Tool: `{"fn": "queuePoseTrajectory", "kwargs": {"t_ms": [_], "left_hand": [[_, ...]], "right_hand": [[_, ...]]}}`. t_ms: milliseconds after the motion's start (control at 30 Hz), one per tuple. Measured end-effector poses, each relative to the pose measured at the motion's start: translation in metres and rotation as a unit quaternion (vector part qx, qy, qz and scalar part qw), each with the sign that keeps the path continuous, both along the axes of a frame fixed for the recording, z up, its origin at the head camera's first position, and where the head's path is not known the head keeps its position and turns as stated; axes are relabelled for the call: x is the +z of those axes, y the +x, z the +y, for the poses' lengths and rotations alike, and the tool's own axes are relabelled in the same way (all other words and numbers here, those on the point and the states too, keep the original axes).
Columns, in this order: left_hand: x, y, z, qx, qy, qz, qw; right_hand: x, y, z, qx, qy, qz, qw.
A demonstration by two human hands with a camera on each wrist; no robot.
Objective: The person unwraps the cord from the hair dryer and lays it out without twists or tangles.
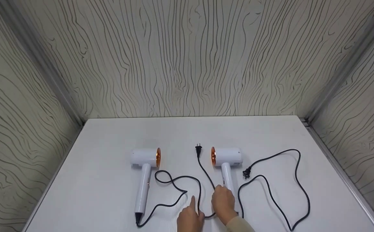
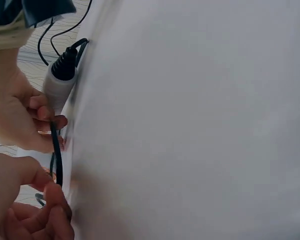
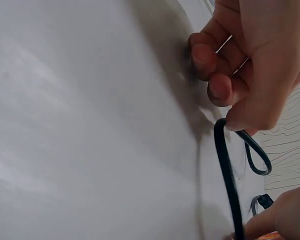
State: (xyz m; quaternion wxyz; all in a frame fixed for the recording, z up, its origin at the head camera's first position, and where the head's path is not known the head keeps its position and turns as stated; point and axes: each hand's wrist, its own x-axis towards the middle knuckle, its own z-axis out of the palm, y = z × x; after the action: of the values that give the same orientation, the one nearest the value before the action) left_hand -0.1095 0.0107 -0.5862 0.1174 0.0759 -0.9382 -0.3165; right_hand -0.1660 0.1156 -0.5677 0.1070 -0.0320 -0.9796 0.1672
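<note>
Two white hair dryers lie on the white table: the left hair dryer (image 1: 142, 187) and the right hair dryer (image 1: 228, 158), their orange-rimmed ends facing each other. A black power cord (image 1: 193, 178) winds from the left dryer's handle to my hands, and its two-pin plug (image 1: 198, 150) lies between the dryers. My left hand (image 1: 190, 219) pinches this cord between thumb and fingers, index finger pointing forward. Beside the right dryer's handle, my right hand (image 1: 224, 200) pinches the same cord. A short stretch of cord (image 2: 57, 155) spans between both hands in the left wrist view.
The right dryer's own black cord (image 1: 305, 193) loops widely across the table's right side, with its plug (image 1: 246, 172) near that dryer's handle. Wood-patterned panels (image 1: 187, 58) enclose the table (image 1: 103, 167) at the back and both sides.
</note>
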Motion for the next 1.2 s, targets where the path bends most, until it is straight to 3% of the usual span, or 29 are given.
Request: {"fn": "queuePoseTrajectory", "kwargs": {"t_ms": [200, 333, 433, 533, 600, 700, 767, 900, 967, 1067, 1200], "left_hand": [[0.016, 0.005, -0.016, -0.011, 0.024, 0.031, 0.9992], [0.026, 0.006, -0.028, -0.027, 0.035, 0.089, 0.9950], [0.030, 0.002, -0.036, -0.013, 0.007, 0.153, 0.9880], [0.031, -0.005, -0.043, 0.006, -0.015, 0.178, 0.9838], [0.031, -0.008, -0.045, 0.013, -0.015, 0.159, 0.9871], [0.032, -0.013, -0.047, 0.016, 0.009, 0.100, 0.9948], [0.032, -0.018, -0.050, 0.026, 0.033, 0.069, 0.9967], [0.036, -0.031, -0.067, 0.051, 0.040, 0.058, 0.9962], [0.038, -0.040, -0.081, 0.051, 0.006, 0.061, 0.9968], [0.041, -0.056, -0.102, 0.017, -0.087, 0.053, 0.9947], [0.040, -0.069, -0.122, -0.058, -0.198, 0.024, 0.9781]], "right_hand": [[0.010, 0.000, 0.000, 0.010, -0.007, -0.010, 0.9999], [0.015, -0.001, -0.005, 0.015, -0.019, -0.006, 0.9997], [0.016, -0.003, -0.010, 0.025, -0.055, -0.001, 0.9982], [0.014, -0.004, -0.015, 0.037, -0.128, -0.007, 0.9911], [0.013, -0.005, -0.018, 0.045, -0.195, -0.024, 0.9795], [0.010, -0.006, -0.021, 0.047, -0.288, -0.060, 0.9545], [0.010, -0.005, -0.023, 0.055, -0.325, -0.070, 0.9414], [0.008, -0.002, -0.026, 0.076, -0.357, -0.080, 0.9277], [0.007, 0.001, -0.026, 0.083, -0.367, -0.090, 0.9222], [0.005, 0.004, -0.026, 0.088, -0.366, -0.092, 0.9220], [0.003, 0.006, -0.025, 0.092, -0.341, -0.067, 0.9331]]}}
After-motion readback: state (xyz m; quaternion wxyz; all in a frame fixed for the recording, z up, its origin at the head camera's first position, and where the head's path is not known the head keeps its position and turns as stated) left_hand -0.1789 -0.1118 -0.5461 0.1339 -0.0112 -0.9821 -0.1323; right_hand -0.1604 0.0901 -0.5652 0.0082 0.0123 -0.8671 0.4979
